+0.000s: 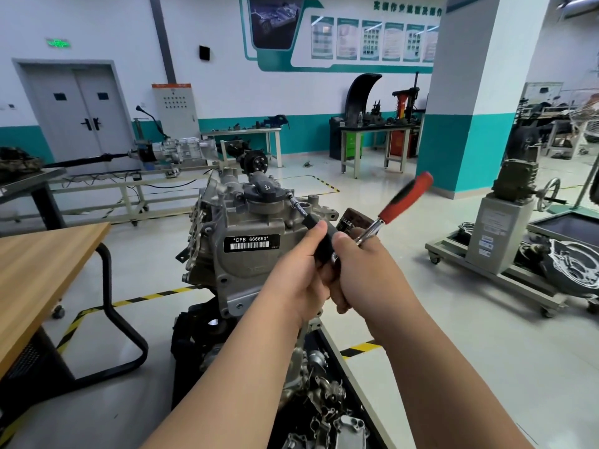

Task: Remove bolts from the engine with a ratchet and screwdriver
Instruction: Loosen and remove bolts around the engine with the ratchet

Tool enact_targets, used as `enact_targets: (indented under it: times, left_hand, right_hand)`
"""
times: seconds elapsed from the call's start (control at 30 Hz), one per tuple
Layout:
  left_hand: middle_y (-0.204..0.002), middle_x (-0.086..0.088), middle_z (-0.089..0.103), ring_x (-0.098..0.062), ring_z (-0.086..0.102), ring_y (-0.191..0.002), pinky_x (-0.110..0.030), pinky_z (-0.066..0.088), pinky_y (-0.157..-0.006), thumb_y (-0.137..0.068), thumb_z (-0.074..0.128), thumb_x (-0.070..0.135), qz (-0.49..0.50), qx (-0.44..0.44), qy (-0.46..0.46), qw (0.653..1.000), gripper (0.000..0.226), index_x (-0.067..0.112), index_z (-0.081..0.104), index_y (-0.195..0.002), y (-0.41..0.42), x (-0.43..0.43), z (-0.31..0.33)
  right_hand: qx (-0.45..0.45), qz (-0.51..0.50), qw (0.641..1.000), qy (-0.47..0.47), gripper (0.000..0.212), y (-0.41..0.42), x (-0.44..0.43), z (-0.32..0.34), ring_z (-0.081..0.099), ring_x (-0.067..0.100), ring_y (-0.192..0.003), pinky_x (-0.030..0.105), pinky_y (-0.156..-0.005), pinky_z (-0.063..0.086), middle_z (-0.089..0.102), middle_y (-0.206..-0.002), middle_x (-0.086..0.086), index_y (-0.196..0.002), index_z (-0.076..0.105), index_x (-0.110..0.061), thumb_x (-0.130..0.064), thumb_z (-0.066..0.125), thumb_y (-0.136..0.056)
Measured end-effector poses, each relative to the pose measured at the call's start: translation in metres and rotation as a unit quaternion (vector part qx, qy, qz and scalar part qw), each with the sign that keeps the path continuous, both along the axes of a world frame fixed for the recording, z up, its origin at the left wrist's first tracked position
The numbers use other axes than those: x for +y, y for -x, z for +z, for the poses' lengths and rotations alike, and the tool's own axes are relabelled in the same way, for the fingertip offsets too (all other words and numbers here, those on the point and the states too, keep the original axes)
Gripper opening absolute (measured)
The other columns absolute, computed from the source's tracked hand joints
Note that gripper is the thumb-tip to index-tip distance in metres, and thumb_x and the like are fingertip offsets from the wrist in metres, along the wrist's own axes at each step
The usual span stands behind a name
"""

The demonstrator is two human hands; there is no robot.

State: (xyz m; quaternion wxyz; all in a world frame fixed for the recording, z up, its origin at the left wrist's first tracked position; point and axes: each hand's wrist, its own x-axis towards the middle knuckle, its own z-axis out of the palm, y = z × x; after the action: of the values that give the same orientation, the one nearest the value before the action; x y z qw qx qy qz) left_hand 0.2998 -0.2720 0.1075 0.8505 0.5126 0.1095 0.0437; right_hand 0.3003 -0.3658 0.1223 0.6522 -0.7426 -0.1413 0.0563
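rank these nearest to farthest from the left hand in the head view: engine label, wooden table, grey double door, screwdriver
1. screwdriver, gripped in the left hand.
2. engine label, just left of the hand.
3. wooden table, at the left edge.
4. grey double door, far back left.

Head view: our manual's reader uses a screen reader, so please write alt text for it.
A person's left hand grips a black screwdriver whose tip sits atop the engine, while the right hand holds a red-handled ratchet near its head, by the screwdriver's back end. Workshop benches stand behind.
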Motion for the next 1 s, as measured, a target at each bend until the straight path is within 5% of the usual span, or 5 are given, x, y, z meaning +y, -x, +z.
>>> enact_targets:
  times: [0.13, 0.37, 0.77, 0.9, 1.0]
  left_hand:
    - [-0.098, -0.007, 0.064, -0.02, 0.06, -0.09, -0.027, 0.047, -0.081, -0.096, 0.055, 0.034, 0.016, 0.013, 0.036, 0.999, 0.036, 0.009, 0.064, -0.121, 0.004, -0.001, 0.007]
    - [-0.102, -0.006, 0.064, -0.02, 0.058, -0.095, -0.032, 0.044, -0.094, -0.097, 0.051, 0.039, 0.025, -0.01, 0.036, 0.999, 0.034, 0.013, 0.068, -0.11, 0.001, 0.005, 0.001]
    - [-0.039, 0.006, 0.039, -0.013, 0.037, -0.025, -0.009, 0.024, -0.032, -0.097, 0.049, 0.047, 0.014, 0.024, 0.01, 1.0, 0.05, 0.021, 0.072, -0.06, 0.002, 0.008, -0.002]
    - [-0.037, 0.005, 0.036, -0.015, 0.034, -0.027, -0.012, 0.025, -0.034, -0.095, 0.051, 0.047, 0.023, 0.038, -0.008, 0.999, 0.058, 0.017, 0.062, -0.048, -0.001, 0.002, -0.003]
    - [-0.058, 0.0, 0.058, -0.015, 0.05, -0.049, -0.024, 0.046, -0.049, -0.095, 0.057, 0.036, 0.051, 0.026, 0.019, 0.998, 0.025, 0.014, 0.066, -0.089, 0.0, -0.002, 0.002]
  right_hand:
    - [-0.186, -0.048, 0.962, 0.195, 0.041, 0.0, 0.002, 0.0, 0.05, 0.023, -0.075, 0.032, -0.061, 0.038, 0.053, -0.085, 0.0, -0.136, 0.03, -0.016, -0.035, 0.039, -0.101]
    - [-0.145, -0.024, 0.978, 0.151, 0.033, -0.001, 0.007, 0.002, 0.06, 0.025, -0.085, 0.034, -0.072, 0.044, 0.064, -0.1, 0.003, -0.128, 0.036, -0.022, -0.038, 0.04, -0.099]
    - [0.252, 0.117, 0.902, -0.329, 0.024, 0.006, 0.005, -0.002, 0.029, 0.012, -0.037, 0.021, -0.037, 0.03, 0.043, -0.057, 0.001, -0.102, 0.058, -0.017, -0.03, 0.038, -0.102]
    - [0.2, 0.08, 0.945, -0.248, 0.026, 0.004, 0.002, -0.004, 0.032, 0.015, -0.035, 0.023, -0.04, 0.031, 0.048, -0.057, 0.004, -0.09, 0.056, -0.013, -0.028, 0.038, -0.102]
    - [0.031, -0.006, 0.999, -0.023, 0.023, 0.004, 0.001, 0.0, 0.05, 0.021, -0.048, 0.03, -0.051, 0.038, 0.061, -0.07, 0.007, -0.104, 0.05, -0.01, -0.031, 0.04, -0.101]
